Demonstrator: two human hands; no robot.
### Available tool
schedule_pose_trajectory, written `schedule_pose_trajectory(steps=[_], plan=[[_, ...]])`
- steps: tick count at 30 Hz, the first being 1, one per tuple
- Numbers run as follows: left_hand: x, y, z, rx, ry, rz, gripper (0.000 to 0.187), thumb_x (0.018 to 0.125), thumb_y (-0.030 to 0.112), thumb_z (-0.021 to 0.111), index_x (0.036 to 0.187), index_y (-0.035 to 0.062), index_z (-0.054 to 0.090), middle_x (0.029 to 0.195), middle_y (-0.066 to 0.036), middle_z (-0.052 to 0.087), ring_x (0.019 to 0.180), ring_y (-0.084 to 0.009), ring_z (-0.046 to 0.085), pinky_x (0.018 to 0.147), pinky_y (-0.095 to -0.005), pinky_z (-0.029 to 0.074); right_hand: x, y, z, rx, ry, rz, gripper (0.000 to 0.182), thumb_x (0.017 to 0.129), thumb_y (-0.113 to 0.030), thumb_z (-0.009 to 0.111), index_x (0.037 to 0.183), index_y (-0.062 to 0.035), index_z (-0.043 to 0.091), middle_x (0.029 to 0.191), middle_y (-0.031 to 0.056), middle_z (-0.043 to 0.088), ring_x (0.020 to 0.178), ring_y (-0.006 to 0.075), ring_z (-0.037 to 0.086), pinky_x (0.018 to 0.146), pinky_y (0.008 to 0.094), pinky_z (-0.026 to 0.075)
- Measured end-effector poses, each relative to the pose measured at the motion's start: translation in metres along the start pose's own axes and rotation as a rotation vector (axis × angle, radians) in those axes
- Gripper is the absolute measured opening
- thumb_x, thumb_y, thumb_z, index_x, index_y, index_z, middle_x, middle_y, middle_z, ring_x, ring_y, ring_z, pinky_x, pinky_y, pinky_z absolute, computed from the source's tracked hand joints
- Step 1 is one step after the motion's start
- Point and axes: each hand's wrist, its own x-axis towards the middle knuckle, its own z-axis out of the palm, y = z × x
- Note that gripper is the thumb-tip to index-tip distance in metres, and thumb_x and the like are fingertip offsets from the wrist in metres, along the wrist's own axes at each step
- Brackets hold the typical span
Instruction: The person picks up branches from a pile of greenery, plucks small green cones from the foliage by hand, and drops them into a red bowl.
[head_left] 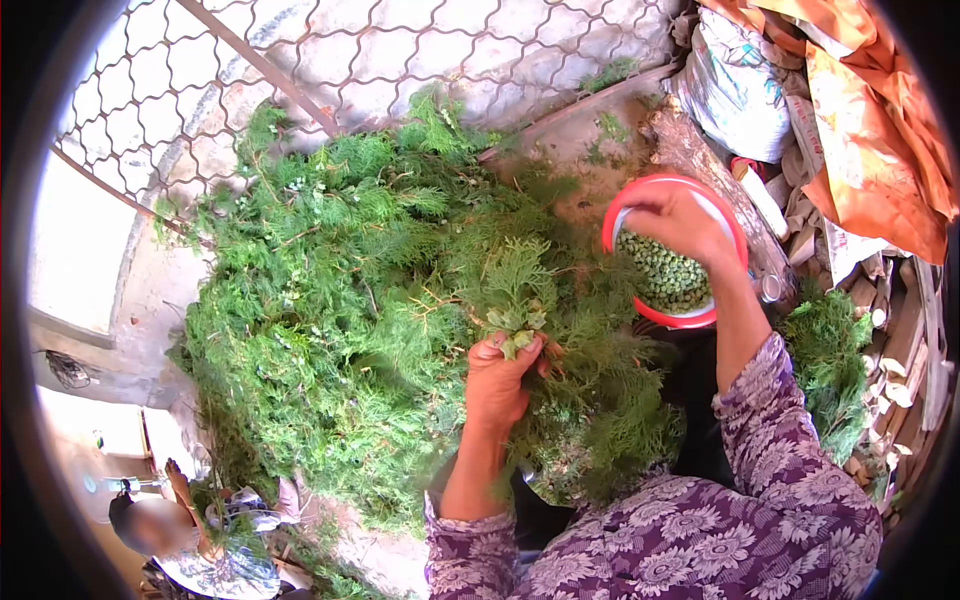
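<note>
My left hand (497,380) pinches a leafy green sprig (520,280) between thumb and fingers, its feathery fronds pointing away from me. Pale green cone-like tufts show right at the fingertips. Over the red-rimmed bucket (690,321) on the right, my right hand (683,222) reaches in across the rim, its fingers smeared by motion. Small green seed cones (665,272) fill much of the bucket below that hand. A large heap of cut evergreen branches (330,270) spreads in front of me, and more fronds surround my left hand.
Wire mesh fencing (400,50) runs along the far side. At the right lie a white sack (735,90), an orange sheet (870,120), split wood (905,330) and more green branches (825,350). Another person (210,560) is at the lower left, near greenery.
</note>
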Motion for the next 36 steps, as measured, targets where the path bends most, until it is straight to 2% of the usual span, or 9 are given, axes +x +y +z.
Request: schedule_pose_trajectory(steps=[3,6,8,10,12,20,30,32,36], plan=[[0.003,-0.005,0.000,0.053,-0.023,-0.063,0.009,0.077,0.000,0.061,0.078,0.0078,0.058,0.078,-0.007,0.062,0.067,-0.0169,0.060,0.049,-0.0261,0.046,-0.003,-0.033,0.028,0.272,-0.345,-0.240,0.028,0.082,-0.022,0.058,0.097,0.0009,0.059,0.084,0.0013,0.060,0.079,0.0074,0.053,0.070,0.0242,0.043],[0.005,-0.011,0.001,0.072,-0.031,-0.090,0.008,0.077,-0.001,0.061,0.080,0.0064,0.060,0.078,-0.006,0.062,0.066,-0.0147,0.059,0.049,-0.0250,0.045,-0.001,-0.045,0.045,0.340,-0.480,-0.145,0.028,0.082,-0.022,0.059,0.098,0.0006,0.059,0.083,0.0011,0.059,0.078,0.0059,0.051,0.068,0.0230,0.042],[0.005,-0.012,0.002,0.064,-0.038,-0.085,0.009,0.077,-0.001,0.060,0.082,0.0058,0.060,0.079,-0.006,0.062,0.065,-0.0135,0.058,0.049,-0.0245,0.045,0.000,-0.046,0.054,0.388,-0.453,-0.146,0.027,0.082,-0.025,0.058,0.090,0.0007,0.060,0.074,-0.0010,0.055,0.069,0.0056,0.047,0.061,0.0228,0.040],[0.005,-0.010,0.005,0.078,-0.058,-0.081,0.010,0.077,-0.002,0.060,0.082,0.0059,0.060,0.080,-0.006,0.063,0.063,-0.0126,0.057,0.048,-0.0241,0.044,0.002,-0.046,0.054,0.306,-0.659,-0.198,0.031,0.082,-0.030,0.058,0.080,0.0007,0.059,0.064,-0.0032,0.048,0.062,0.0057,0.042,0.054,0.0242,0.035],[0.005,-0.009,0.005,0.077,-0.070,-0.067,0.010,0.077,-0.002,0.059,0.083,0.0060,0.060,0.080,-0.006,0.063,0.063,-0.0123,0.057,0.048,-0.0241,0.044,-0.002,-0.046,0.056,0.299,-0.661,-0.187,0.034,0.081,-0.033,0.058,0.073,0.0002,0.058,0.059,-0.0043,0.041,0.058,0.0060,0.037,0.050,0.0256,0.032],[0.003,-0.010,0.003,0.123,-0.117,-0.054,0.012,0.077,-0.002,0.059,0.085,0.0067,0.060,0.079,-0.003,0.061,0.064,-0.0114,0.056,0.049,-0.0242,0.044,-0.010,-0.051,0.061,0.576,-0.629,-0.034,0.025,0.073,-0.020,0.068,0.084,-0.0006,0.058,0.074,-0.0028,0.055,0.069,0.0058,0.049,0.061,0.0212,0.040],[0.001,-0.007,0.004,-0.012,0.001,0.018,0.008,0.078,-0.002,0.059,0.081,0.0048,0.061,0.079,-0.002,0.060,0.063,-0.0112,0.054,0.050,-0.0243,0.043,-0.009,-0.053,0.069,0.666,-0.612,0.019,0.024,0.071,-0.010,0.068,0.089,-0.0007,0.056,0.078,0.0006,0.058,0.072,0.0073,0.052,0.065,0.0231,0.042],[0.001,-0.006,0.006,0.002,0.034,0.003,0.007,0.078,-0.002,0.059,0.081,0.0047,0.060,0.079,-0.002,0.060,0.063,-0.0111,0.054,0.051,-0.0244,0.043,-0.010,-0.053,0.079,0.982,-0.524,0.001,0.020,0.071,-0.006,0.065,0.089,-0.0008,0.056,0.080,0.0021,0.059,0.074,0.0091,0.054,0.066,0.0245,0.044],[0.002,-0.009,0.006,0.021,0.017,0.035,0.009,0.078,0.001,0.059,0.086,0.0050,0.059,0.080,-0.003,0.061,0.065,-0.0128,0.056,0.050,-0.0244,0.043,-0.010,-0.050,0.085,1.125,-0.441,0.126,0.016,0.072,-0.002,0.062,0.087,-0.0017,0.056,0.083,0.0041,0.060,0.076,0.0130,0.057,0.069,0.0274,0.046]])
